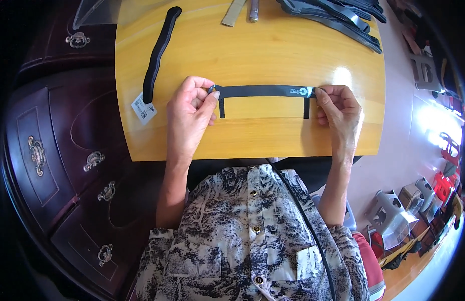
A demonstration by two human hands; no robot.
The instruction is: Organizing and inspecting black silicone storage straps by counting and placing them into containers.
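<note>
A flat black strap (257, 91) is stretched level between my two hands, above the near part of the wooden table. My left hand (191, 103) pinches its left end, where a small round metallic piece shows by the fingertips. With thumb and fingers, my right hand (339, 106) grips the other end, next to pale printing and a light blue patch on the strap. Below the strap, two short black strips, a left one (222, 108) and a right one (306, 108), mark the tabletop upright and apart from each other.
On the table (252, 55), a long black strap bundle (160, 55) with a white label (144, 108) lies at left. At the far edge are a tan strip (234, 12), a slim grey stick (254, 11) and stacked dark straps (338, 20). Dark cabinets (42, 145) stand left; plastic stools (390, 215) stand right.
</note>
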